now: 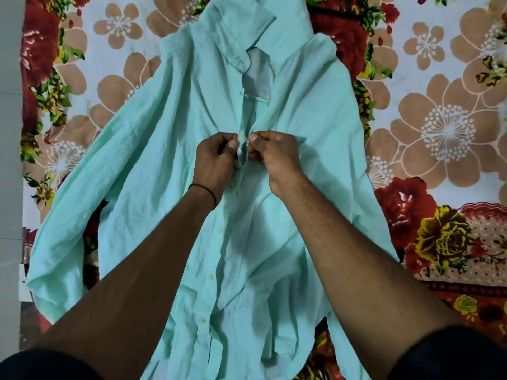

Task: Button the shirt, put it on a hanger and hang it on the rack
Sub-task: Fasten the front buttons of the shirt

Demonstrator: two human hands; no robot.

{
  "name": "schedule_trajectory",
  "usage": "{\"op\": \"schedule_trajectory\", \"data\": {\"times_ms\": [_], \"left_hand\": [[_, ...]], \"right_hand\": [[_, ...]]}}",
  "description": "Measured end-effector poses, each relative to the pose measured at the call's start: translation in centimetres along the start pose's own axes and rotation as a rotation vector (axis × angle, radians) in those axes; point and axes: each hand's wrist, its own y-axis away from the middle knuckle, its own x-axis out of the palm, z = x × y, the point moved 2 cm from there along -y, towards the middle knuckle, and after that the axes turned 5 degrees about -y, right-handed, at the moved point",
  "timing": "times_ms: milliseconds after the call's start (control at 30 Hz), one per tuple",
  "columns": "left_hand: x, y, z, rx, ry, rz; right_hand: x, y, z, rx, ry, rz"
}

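The left hand (216,157) and the right hand (277,152) are close together, thumbs almost touching. Each one pinches one front edge of the shirt (301,119) between thumb and curled fingers. Something small and pale sits between the two thumbs; I cannot tell if it is a button. A thin black band (204,191) goes around the left wrist.

The shirt is of thin mint-green cloth, soft and full of wrinkles. It lies flat on its back with the front side up. The hands hold it below the collar (241,20), about at the chest. Its long axis runs from the collar, which points away from the person, to the hem, which is nearest to the person. Just under the collar the front is open, and a smooth grey patch (259,75) of the inside shows there. Further from the collar than the hands, the front edges are apart, and small round pale buttons (210,277) stand in a line along one edge. The sleeves (82,201) spread out from the shoulders to both sides and slant away from the collar toward the person.

Under the shirt is a floral sheet (439,105), white with big tan flowers and with red and yellow roses, which reaches well past the collar on both sides.
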Motion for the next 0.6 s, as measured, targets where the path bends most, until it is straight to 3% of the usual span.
{"op": "schedule_trajectory", "data": {"times_ms": [300, 600], "left_hand": [[0.82, 0.67, -0.31, -0.045, 0.148, -0.013], [0.47, -0.07, -0.64, -0.038, 0.022, 0.045]], "right_hand": [[-0.24, -0.36, -0.15, -0.008, 0.012, 0.055], [-0.15, -0.05, -0.89, -0.108, 0.113, 0.028]]}}
